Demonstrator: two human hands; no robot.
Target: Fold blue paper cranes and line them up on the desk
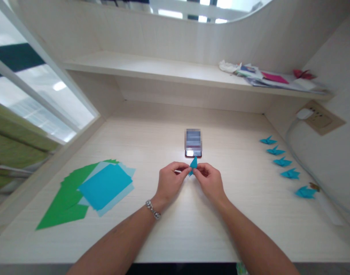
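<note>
A small blue folded paper [193, 162] is pinched between both hands above the middle of the desk, one pointed flap standing up. My left hand [171, 180], with a chain bracelet at its wrist, grips the paper's left side with thumb and forefinger. From the right, my right hand [209, 181] pinches it the same way; the fingertips cover its lower folds. Just beyond the hands lies a phone [193, 143] with a blurred screen. Several finished blue paper cranes, one of them a crane [306, 192] nearest me, form a line along the right side.
Blue paper sheets [106, 187] overlap green sheets [63, 198] on the left of the desk [152, 130]. A cable [302, 160] runs from a plug [304, 113] down the right wall. Papers [274, 78] lie on the shelf [163, 70] above. A window stands at left.
</note>
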